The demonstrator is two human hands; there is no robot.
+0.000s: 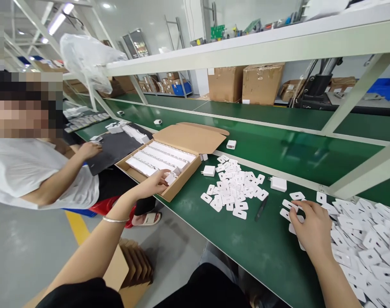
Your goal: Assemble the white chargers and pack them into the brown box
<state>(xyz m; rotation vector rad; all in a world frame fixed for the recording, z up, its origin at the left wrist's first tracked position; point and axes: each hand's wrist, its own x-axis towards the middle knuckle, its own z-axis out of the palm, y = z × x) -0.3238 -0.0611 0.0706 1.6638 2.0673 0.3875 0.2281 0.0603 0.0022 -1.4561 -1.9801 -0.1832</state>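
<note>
From the head view, your left hand [154, 184] reached into the open cardboard box [169, 160], fingers pinched on a small white piece [171, 178] at its near edge. Your right hand [312, 229] lay on the green table [262, 252], fingers curled loosely over flat white pieces [358, 239]. A second pile [233, 190] lay between your hands.

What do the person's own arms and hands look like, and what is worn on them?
Both arms are bare from the upper arm down; only a black sleeve shows near the left shoulder. The left wrist wears a thin silver bangle. The left hand and right hand are without gloves, and no rings or watch are visible.
</note>
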